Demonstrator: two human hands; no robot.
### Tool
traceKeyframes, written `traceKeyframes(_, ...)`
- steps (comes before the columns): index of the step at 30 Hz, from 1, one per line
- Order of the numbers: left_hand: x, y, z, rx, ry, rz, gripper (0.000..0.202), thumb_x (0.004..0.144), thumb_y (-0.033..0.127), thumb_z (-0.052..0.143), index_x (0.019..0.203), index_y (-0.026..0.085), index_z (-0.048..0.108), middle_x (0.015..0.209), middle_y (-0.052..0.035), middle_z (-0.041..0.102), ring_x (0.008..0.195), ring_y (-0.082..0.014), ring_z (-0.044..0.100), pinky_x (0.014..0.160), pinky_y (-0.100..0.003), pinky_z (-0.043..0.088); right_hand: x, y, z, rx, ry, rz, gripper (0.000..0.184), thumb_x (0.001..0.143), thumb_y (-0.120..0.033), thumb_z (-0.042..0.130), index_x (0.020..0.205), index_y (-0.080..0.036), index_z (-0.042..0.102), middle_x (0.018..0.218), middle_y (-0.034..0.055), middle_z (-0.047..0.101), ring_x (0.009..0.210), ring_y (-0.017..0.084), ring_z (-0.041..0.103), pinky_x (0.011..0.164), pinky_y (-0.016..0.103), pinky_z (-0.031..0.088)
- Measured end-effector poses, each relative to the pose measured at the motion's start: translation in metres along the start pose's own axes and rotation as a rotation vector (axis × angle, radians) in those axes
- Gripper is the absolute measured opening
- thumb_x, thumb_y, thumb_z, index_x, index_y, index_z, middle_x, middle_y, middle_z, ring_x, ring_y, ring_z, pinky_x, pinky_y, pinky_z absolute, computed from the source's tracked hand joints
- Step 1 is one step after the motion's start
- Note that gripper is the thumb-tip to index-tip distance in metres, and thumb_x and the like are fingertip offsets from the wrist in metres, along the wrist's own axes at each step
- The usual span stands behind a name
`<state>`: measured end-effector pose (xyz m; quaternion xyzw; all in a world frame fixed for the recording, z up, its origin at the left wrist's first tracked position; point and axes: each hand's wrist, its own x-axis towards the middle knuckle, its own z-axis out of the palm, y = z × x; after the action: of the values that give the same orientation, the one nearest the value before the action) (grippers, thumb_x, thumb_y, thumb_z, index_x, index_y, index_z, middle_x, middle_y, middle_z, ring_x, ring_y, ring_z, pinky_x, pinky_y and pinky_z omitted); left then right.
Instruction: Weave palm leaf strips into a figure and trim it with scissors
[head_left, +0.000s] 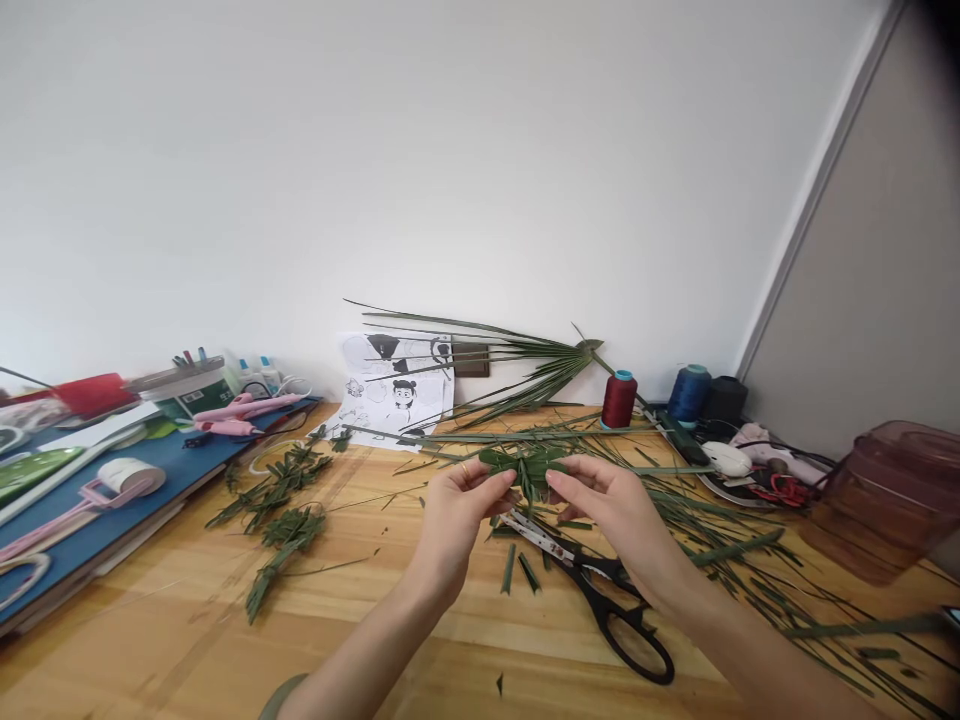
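Between my two hands is a small folded palm-leaf piece (534,468), dark green, with two wing-like sides and narrow strips hanging at its middle. My left hand (469,500) pinches its left side between thumb and fingers. On the right side, my right hand (600,500) pinches it in the same way. Below the hands lie black-handled scissors (600,590), blades pointing up and left under the leaf piece. Short cut leaf bits (517,570) are beside the blades. Woven leaf pieces (289,535) rest on the table to the left.
A palm frond (540,355) leans on the wall beside a printed drawing sheet (397,395). Red thread (619,400) and blue thread (688,395) spools stand behind loose leaf strips (705,525). At right is a reddish clear container (881,500); a pink glue gun (240,410) lies at left.
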<state>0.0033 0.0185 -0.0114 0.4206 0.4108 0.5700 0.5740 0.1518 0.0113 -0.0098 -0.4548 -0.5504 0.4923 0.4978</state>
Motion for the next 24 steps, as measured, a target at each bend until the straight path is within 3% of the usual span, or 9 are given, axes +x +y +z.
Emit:
traceKeyframes(7,-0.0016,0.0007,-0.0012,0.055,-0.057,0.036,0.009,0.053,0.019,0.071,0.057,0.013,0.065,0.053,0.0012,0.061,0.052,-0.0082,0.052,0.055,-0.019,0.043,0.0031,0.0025,-0.003,-0.065,0.067,-0.054,0.021,0.072,-0.035,0.057,0.066,-0.014,0.061,0.057,-0.0017,0.054,0.056,0.011,0.05,0.053,0.021,0.041)
traceKeyframes(14,0.0008,0.0012,-0.0039,0.191,-0.135,0.053,0.008,0.055,0.02,0.07,0.058,0.013,0.066,0.056,-0.0006,0.063,0.053,-0.0107,0.053,0.053,-0.021,0.042,-0.0003,0.0017,-0.0039,-0.083,0.091,-0.089,0.022,0.073,-0.035,0.056,0.063,-0.015,0.059,0.055,-0.0023,0.052,0.054,0.011,0.047,0.054,0.022,0.039)
traceKeyframes(18,0.0031,0.0021,-0.0057,0.181,-0.206,0.05,0.013,0.057,0.021,0.069,0.067,0.012,0.067,0.063,-0.003,0.066,0.059,-0.0137,0.056,0.059,-0.024,0.043,0.001,0.0003,-0.0031,-0.054,0.089,-0.067,0.02,0.071,-0.034,0.057,0.065,-0.015,0.06,0.055,-0.0014,0.053,0.054,0.012,0.048,0.053,0.022,0.04)
traceKeyframes(24,0.0078,0.0004,-0.0059,0.075,-0.102,0.015,0.014,0.051,0.02,0.072,0.061,0.013,0.065,0.058,-0.0015,0.064,0.053,-0.0105,0.054,0.057,-0.023,0.043,0.0047,0.0031,-0.002,0.001,0.073,-0.038,0.022,0.065,-0.03,0.063,0.08,-0.014,0.062,0.065,0.0001,0.059,0.058,0.011,0.05,0.053,0.022,0.042)
